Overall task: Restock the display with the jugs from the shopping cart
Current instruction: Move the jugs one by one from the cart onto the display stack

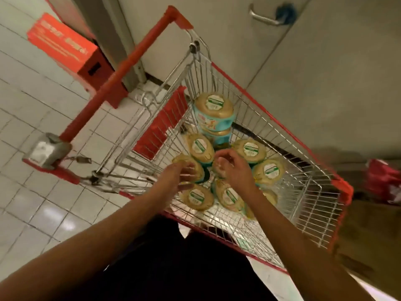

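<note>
From my feed I see white tiled floor [32, 118] on the left, with a red box-shaped stand [63, 45] set against a grey pillar [104, 29]. Ahead is a pale door [325, 72] with a metal handle [263, 18]; something blue and blurred [285, 13] sits at the handle's end. A red bag [383, 181] lies far right.
</note>
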`<state>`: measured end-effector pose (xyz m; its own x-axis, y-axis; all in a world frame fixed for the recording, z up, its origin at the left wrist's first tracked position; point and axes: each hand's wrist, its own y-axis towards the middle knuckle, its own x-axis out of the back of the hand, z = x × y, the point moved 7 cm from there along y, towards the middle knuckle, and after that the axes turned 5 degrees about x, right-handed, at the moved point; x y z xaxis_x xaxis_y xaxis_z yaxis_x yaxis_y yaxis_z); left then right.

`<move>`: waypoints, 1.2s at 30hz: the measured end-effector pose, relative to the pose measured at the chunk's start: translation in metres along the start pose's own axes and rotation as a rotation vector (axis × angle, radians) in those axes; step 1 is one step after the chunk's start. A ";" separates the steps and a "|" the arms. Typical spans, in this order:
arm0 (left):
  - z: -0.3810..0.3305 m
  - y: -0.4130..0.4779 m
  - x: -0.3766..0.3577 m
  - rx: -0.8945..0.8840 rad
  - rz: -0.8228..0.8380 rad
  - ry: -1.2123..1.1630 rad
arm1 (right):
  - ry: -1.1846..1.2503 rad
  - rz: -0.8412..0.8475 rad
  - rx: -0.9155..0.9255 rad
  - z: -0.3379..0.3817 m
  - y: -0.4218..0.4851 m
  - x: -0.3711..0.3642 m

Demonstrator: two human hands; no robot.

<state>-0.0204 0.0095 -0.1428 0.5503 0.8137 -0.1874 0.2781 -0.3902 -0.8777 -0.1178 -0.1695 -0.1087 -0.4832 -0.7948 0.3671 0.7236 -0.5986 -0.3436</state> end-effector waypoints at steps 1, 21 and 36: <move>-0.004 0.020 -0.008 0.080 0.060 -0.016 | -0.015 -0.046 -0.031 -0.006 0.019 0.001; -0.098 0.308 -0.046 0.236 -0.070 -0.104 | 0.018 -0.114 -0.221 -0.145 0.245 0.000; -0.112 0.149 -0.082 0.245 0.541 -0.094 | 0.416 -0.259 0.084 -0.010 0.061 0.063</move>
<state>0.0638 -0.1630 -0.2088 0.4883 0.5662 -0.6641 -0.2176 -0.6579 -0.7210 -0.1088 -0.2573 -0.1157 -0.7957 -0.6036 0.0498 0.5826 -0.7853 -0.2096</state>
